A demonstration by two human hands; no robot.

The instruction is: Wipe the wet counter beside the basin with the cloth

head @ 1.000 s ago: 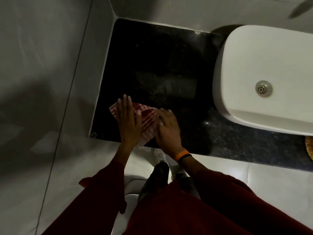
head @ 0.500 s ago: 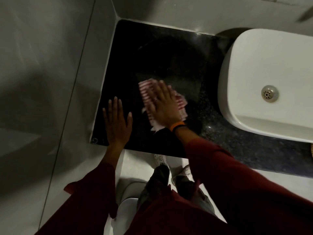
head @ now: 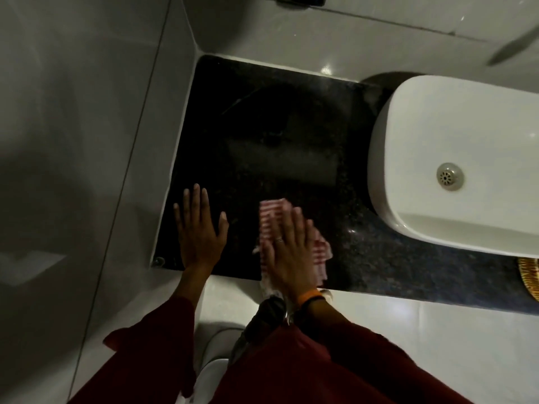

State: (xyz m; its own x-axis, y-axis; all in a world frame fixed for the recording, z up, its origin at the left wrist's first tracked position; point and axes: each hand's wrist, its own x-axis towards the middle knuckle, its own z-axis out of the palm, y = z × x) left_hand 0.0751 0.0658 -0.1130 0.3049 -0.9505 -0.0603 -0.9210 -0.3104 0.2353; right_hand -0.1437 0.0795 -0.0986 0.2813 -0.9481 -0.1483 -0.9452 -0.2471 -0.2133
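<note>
Back toward the front edge comes the cloth [head: 294,243], dragged down from mid-counter where it sat half a second ago, and the right hand [head: 288,255] rides on top of it, palm flat, fingers straight and together, pressing rather than gripping. That cloth is thin, crumpled, red-and-white striped, with 1 frayed corner hanging over the counter's lip. Left hand [head: 198,228] hasn't budged: spread flat, holding nothing, planted on the dark speckled stone counter [head: 262,126] near its front-left corner. Polished black granite, glossy, with a dull smeared patch in the middle. Over on the right sits the basin [head: 455,135], smooth white ceramic with rounded corners and a round metal drain [head: 450,176]. An orange band [head: 310,295] circles the right wrist.
</note>
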